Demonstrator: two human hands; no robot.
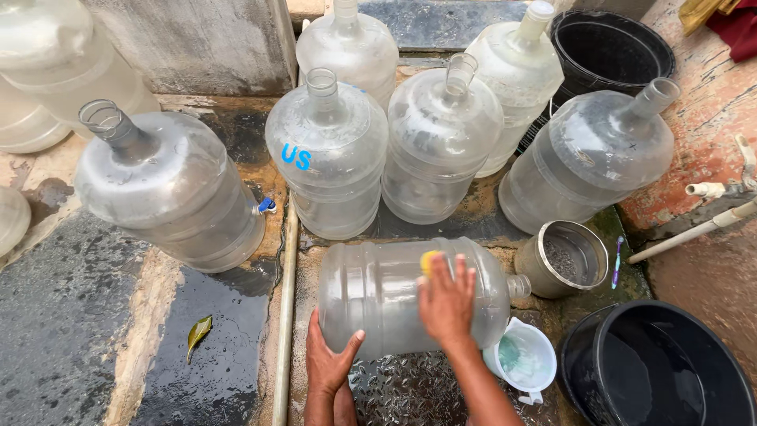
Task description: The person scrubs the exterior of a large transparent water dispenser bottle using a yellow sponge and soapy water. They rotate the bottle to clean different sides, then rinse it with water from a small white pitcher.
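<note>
Jug (378, 293) (on its side) lies under right fingers (453, 272).

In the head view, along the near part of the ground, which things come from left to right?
Yellow leaf → left hand → lying clear jug → right hand → small white jug → black tub.

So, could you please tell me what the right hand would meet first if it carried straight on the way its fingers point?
The right hand points up across the lying jug; beyond it, probably the upright jug, though depth is unclear.
</note>
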